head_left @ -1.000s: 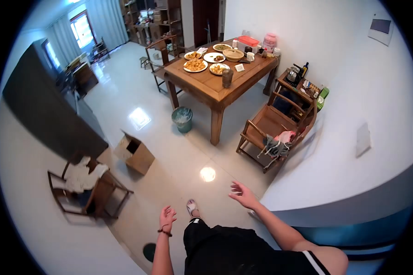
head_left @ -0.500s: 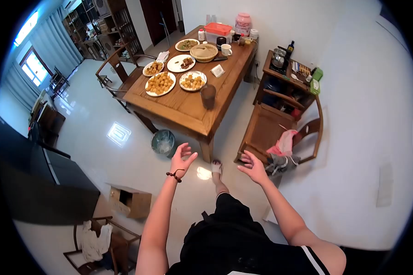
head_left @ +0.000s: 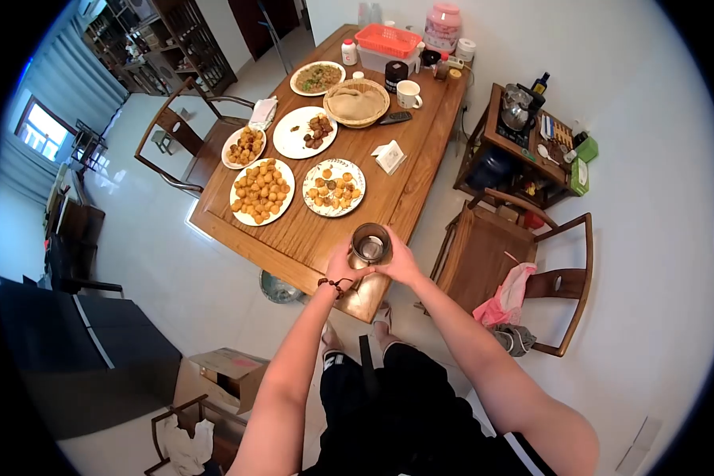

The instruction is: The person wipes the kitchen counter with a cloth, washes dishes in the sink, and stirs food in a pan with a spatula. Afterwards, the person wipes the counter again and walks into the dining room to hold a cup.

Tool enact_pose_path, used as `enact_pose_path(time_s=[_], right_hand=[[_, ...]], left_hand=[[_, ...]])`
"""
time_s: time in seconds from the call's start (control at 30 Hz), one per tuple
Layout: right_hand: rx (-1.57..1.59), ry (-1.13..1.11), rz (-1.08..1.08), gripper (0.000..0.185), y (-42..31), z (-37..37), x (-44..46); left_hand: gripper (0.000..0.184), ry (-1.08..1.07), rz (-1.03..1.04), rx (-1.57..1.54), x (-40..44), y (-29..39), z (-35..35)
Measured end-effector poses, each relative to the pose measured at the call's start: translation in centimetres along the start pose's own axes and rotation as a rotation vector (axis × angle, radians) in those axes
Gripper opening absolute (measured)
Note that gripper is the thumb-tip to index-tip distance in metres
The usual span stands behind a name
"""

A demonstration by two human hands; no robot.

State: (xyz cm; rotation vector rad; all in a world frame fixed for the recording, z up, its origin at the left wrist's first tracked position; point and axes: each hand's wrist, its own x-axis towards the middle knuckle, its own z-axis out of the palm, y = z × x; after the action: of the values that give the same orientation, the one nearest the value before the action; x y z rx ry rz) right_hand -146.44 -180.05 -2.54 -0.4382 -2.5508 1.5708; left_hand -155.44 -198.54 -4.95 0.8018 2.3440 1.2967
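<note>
Both my hands are at the near corner of the wooden table [head_left: 293, 255], wrapped round a dark, see-through drinking glass [head_left: 371, 243]. My left hand [head_left: 343, 267], with a beaded bracelet at the wrist, is closed on the glass's left side. On its right side, my right hand [head_left: 401, 260] is closed too, and the thumbs come close together in front. The glass stands upright and looks empty; the far fingertips are partly hidden. Just beyond it lie a patterned plate of yellow food pieces [head_left: 334, 188] and a small white folded card or holder [head_left: 389, 157].
A plate of round golden balls [head_left: 262, 192], a basket [head_left: 357, 103], a mug [head_left: 408, 94] and a pink-lidded jar [head_left: 443, 28] stand on the table. A wooden armchair [head_left: 484, 254] is at the right, a bin [head_left: 279, 287] beneath the table edge, a cardboard box [head_left: 230, 373] lower left.
I have moved forward to the table. My hands, earlier apart and open in the air, have come together and closed round the glass.
</note>
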Motion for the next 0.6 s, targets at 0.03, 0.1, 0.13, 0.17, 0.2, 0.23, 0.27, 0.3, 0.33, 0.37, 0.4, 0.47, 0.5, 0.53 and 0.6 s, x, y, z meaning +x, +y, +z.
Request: enact_pose_path(time_s=[0.03, 0.1, 0.13, 0.17, 0.2, 0.23, 0.27, 0.3, 0.33, 0.37, 0.4, 0.47, 0.5, 0.53, 0.6], right_hand=[[0.074, -0.022, -0.018, 0.104, -0.2, 0.0, 0.2], [0.097, 0.016, -0.005, 0.099, -0.6, 0.1, 1.2], [0.119, 0.041, 0.013, 0.095, -1.0, 0.1, 0.9], [0.122, 0.077, -0.040, 0.085, -1.4, -0.1, 0.7], [0.122, 0.076, -0.034, 0.085, -2.3, -0.7, 0.6], [0.104, 0.093, -0.094, 0.085, -3.6, -1.5, 0.4], [0.087, 0.110, -0.161, 0.085, -5.1, -2.4, 0.3], [0.078, 0.116, -0.185, 0.086, -7.7, -3.6, 0.0], [0.078, 0.113, -0.198, 0.086, -10.2, -4.7, -0.2], [0.069, 0.108, -0.275, 0.085, -12.4, -6.0, -0.4], [0.059, 0.101, -0.350, 0.085, -14.7, -7.3, -0.7], [0.016, 0.121, -0.444, 0.083, -19.4, -9.6, -1.4], [-0.012, 0.154, -0.538, 0.083, -21.8, -10.7, -1.7], [-0.040, 0.189, -0.635, 0.083, -24.0, -11.8, -2.0], [-0.074, 0.229, -0.754, 0.084, -28.3, -13.8, -2.9]], left_hand=[[0.100, -0.012, -0.037, -0.138, 0.3, -0.3, 0.3], [0.087, 0.016, -0.053, -0.267, 1.1, -0.2, 0.4], [0.087, 0.005, -0.063, -0.269, 0.9, 0.1, 0.1], [0.085, -0.002, -0.088, -0.227, 0.7, 0.4, -0.4], [0.084, -0.007, -0.112, -0.183, 0.6, 2.6, -1.7], [0.082, -0.012, -0.086, -0.149, 0.3, 5.5, -3.5], [0.082, -0.007, -0.087, -0.150, -0.2, 7.9, -4.9], [0.082, 0.037, -0.025, -0.136, -0.7, 10.1, -6.2], [0.082, 0.084, 0.039, -0.119, -1.1, 12.2, -7.6], [0.082, 0.102, 0.064, -0.145, -1.6, 13.9, -8.8], [0.083, 0.119, 0.088, -0.172, -2.1, 15.7, -10.1], [0.084, 0.140, 0.154, -0.195, -3.4, 20.5, -13.1], [0.085, 0.171, 0.220, -0.169, -4.0, 23.0, -14.6], [0.086, 0.203, 0.287, -0.142, -4.6, 25.3, -16.0], [0.085, 0.297, 0.451, -0.060, -5.7, 28.6, -18.5]])
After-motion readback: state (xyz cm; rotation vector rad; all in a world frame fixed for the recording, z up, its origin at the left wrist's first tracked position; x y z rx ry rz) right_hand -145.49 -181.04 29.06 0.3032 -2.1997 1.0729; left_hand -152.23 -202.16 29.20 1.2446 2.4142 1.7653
